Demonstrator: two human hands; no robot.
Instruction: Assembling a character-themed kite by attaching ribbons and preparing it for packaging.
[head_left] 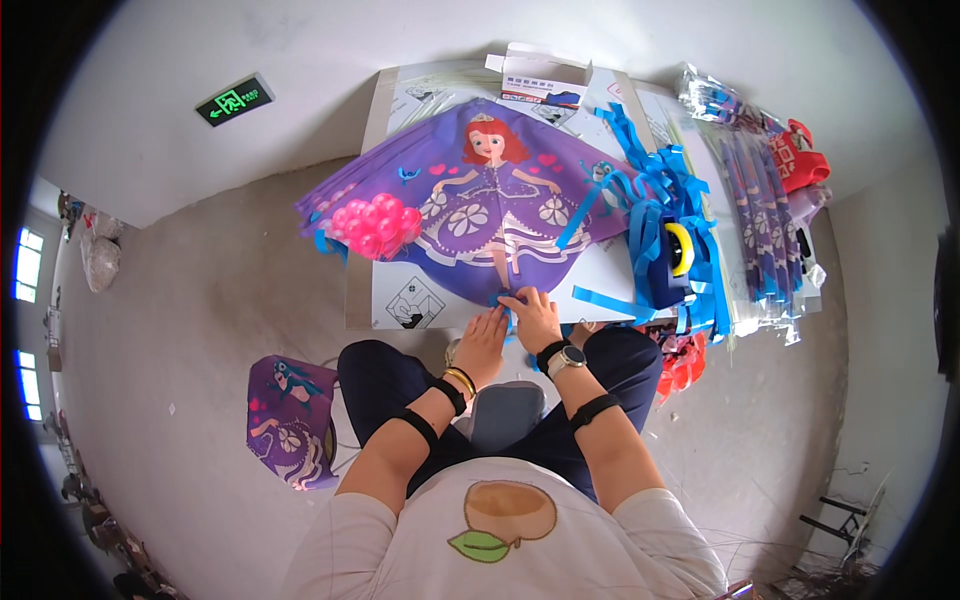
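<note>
A purple kite (470,215) printed with a cartoon girl in a purple dress and pink balloons lies spread on a low table (362,300), its bottom tip pointing at me. My left hand (484,338) and my right hand (532,312) meet at that tip, fingers pinching the kite's lower point where a bit of blue ribbon shows. A watch and a black band sit on my right wrist; bangles and a black band ring my left. More purple kites are stacked under the top one at its left edge.
A heap of blue ribbon strips (665,215) with a yellow-and-black tape roll (679,248) lies right of the kite. Packaged kites (762,215) and a red bag (800,155) sit farther right. A small cardboard box (540,78) stands at the back. Another purple kite (290,420) lies on the floor, left.
</note>
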